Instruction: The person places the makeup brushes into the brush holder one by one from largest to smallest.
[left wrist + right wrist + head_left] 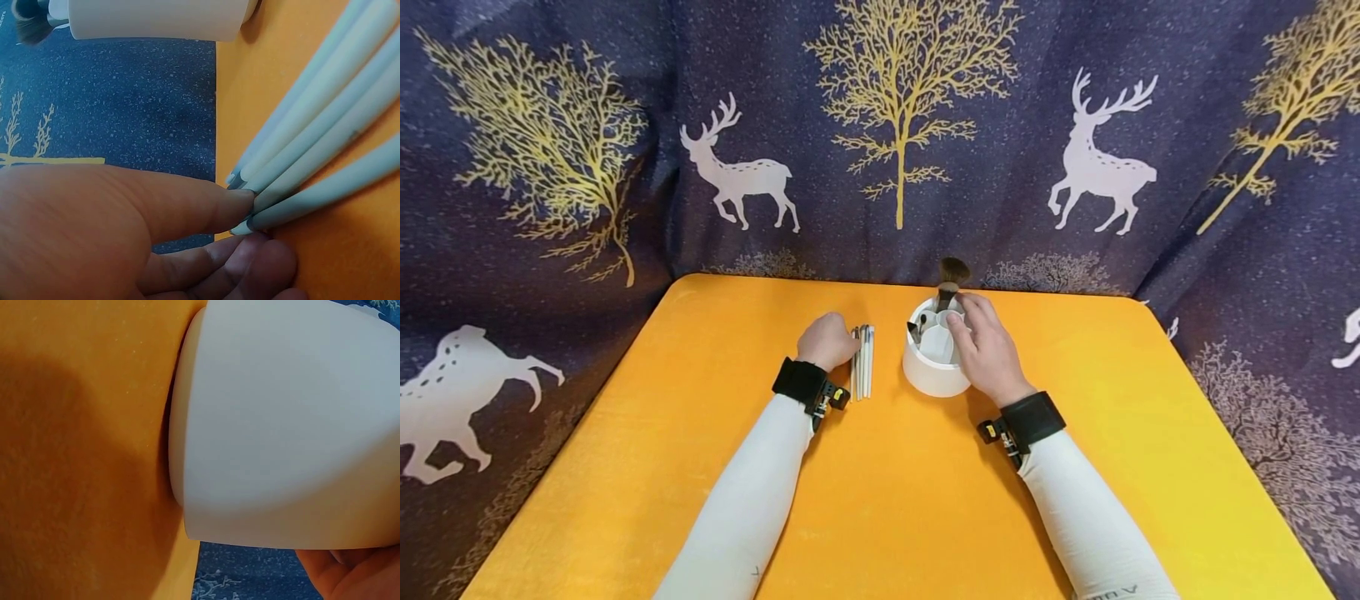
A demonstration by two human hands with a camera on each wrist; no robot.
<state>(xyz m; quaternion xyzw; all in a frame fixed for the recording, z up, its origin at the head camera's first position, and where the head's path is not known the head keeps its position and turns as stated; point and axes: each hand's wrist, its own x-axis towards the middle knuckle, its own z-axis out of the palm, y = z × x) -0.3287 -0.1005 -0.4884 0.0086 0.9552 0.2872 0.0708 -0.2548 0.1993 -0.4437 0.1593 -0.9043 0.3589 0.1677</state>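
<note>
A dark curtain [966, 179] hung behind an orange table [880, 500]. On the table stood the white pot [934, 381], upright, right of the sticks; it looked like smooth, stiff plastic, probably light and apt to slide or tip, so its outer wall and rim were the places to steady it. The right hand [991, 346] held it there, thumb over the rim and fingers round the far side. Well apart from it, the left hand [826, 340] was at the sticks [315, 94], which lay side by side on the table; its thumb and fingers were closed on the end of the outermost stick [337, 181], though whether they caught a neighbour could not be told. The sticks seemed light, rigid and likely to roll, best pinched singly across the shaft. A large brush [953, 271] leaned inside the pot, its bristles likely soft and easily bent; two small brushes [914, 331] stood nearby.
</note>
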